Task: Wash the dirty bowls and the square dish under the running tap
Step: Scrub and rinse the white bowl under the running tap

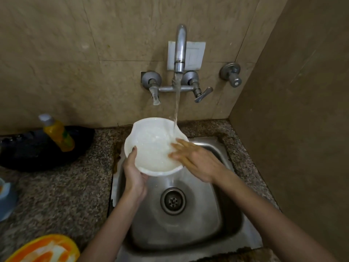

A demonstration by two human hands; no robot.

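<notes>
Currently the left hand [135, 173] grips the round white bowl [151, 146] by its near-left rim above the steel sink's [213, 148] back edge; the right hand [198, 163] presses straight fingers [179, 143] inside.

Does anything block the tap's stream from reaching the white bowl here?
Nothing visible does. The stream falls free from the tap into the white bowl, landing just beyond the flat right hand; the left hand grips its rim.

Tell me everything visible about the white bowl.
The white bowl is glossy, with a wavy rim, and is tilted above the steel sink. The running water lands inside near its far right rim. The left hand grips its near left rim, thumb inside; the right hand's straight fingers press its inner wall.
</notes>
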